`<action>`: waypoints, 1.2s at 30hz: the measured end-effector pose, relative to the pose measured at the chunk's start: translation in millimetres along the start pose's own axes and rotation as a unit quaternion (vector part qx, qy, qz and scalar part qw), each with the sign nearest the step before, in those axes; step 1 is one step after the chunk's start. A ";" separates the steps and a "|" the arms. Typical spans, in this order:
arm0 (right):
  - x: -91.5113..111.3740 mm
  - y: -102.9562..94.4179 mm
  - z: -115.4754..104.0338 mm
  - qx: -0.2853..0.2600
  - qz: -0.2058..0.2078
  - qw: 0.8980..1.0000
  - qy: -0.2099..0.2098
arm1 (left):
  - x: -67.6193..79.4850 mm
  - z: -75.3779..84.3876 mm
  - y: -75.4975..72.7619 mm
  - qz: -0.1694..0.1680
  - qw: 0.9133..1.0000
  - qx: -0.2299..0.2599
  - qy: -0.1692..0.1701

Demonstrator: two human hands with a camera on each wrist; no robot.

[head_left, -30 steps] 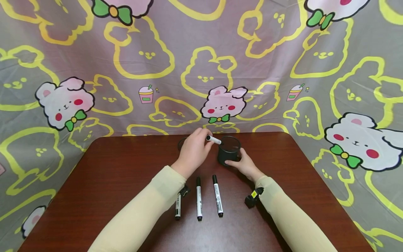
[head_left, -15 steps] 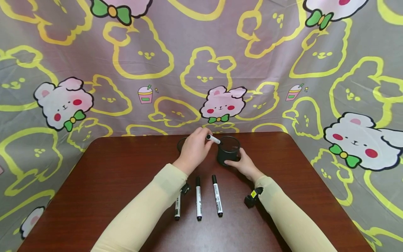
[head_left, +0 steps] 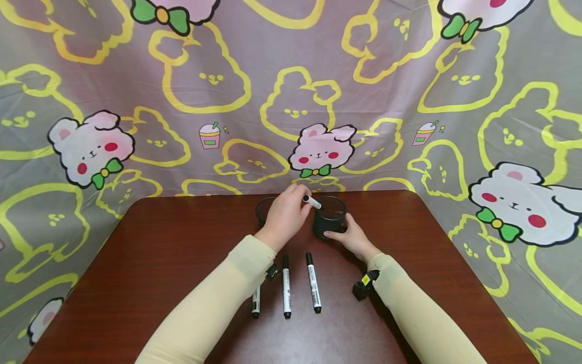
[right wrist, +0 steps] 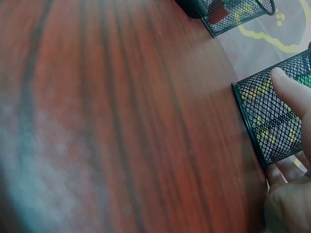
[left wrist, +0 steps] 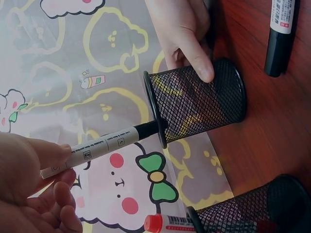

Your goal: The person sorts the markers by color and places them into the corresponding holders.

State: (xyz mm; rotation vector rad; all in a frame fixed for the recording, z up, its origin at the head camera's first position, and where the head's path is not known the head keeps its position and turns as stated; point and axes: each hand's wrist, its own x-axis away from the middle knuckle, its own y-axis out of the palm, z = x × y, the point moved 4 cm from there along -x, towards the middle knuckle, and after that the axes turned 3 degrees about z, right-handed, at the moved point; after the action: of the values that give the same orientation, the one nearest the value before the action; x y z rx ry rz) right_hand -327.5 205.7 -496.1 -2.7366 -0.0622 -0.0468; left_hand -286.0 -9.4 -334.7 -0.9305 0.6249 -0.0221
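Observation:
My left hand [head_left: 285, 217] pinches a white marker [left wrist: 104, 148] near its end, the black cap pointing at the mesh pen holder. In the left wrist view the cap's tip sits right at the rim of this black pen holder [left wrist: 194, 104]. My right hand [head_left: 356, 240] grips the holder's right side, thumb across the mesh, as the right wrist view also shows. The holder stands upright on the table. Partly hidden behind my left hand is a second mesh pen holder [head_left: 261, 212]; a red-ended marker [left wrist: 167, 223] stands in it.
Nearer me on the brown table [head_left: 173, 263] lie a left marker [head_left: 256, 303], partly under my left sleeve, a middle marker [head_left: 286, 288] and a right marker [head_left: 313, 283]. A patterned cloth [head_left: 245, 126] hangs close behind the table's far edge.
My left hand has shifted slightly to the right with the marker, uncovering more of the second pen holder. The right hand and its pen holder have stayed nearly still.

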 end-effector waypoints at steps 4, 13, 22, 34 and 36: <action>-0.6 0.6 -0.5 -0.003 -0.001 1.000 -0.004 | -1.1 0.3 3.2 -0.007 1.000 -0.002 -0.002; -0.9 1.5 -2.2 -0.008 0.001 1.000 -0.008 | -3.5 -2.6 9.9 -0.015 1.000 -0.009 -0.001; -2.0 1.3 -0.7 -0.005 0.003 1.000 -0.005 | -4.3 -2.3 15.2 -0.025 1.000 -0.018 0.006; -3.0 0.4 2.4 0.005 0.010 1.000 -0.006 | -2.8 -1.3 20.2 -0.035 0.999 -0.017 0.004; -3.1 0.6 2.6 0.007 0.010 1.000 -0.009 | -2.2 -1.1 21.3 -0.039 0.999 -0.016 0.001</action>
State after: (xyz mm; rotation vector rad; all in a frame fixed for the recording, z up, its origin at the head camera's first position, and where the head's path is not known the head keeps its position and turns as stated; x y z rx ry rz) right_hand -330.5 206.1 -498.9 -2.7235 -0.0401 -0.0151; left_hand -293.6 3.4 -350.1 -0.9859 0.5913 -0.0828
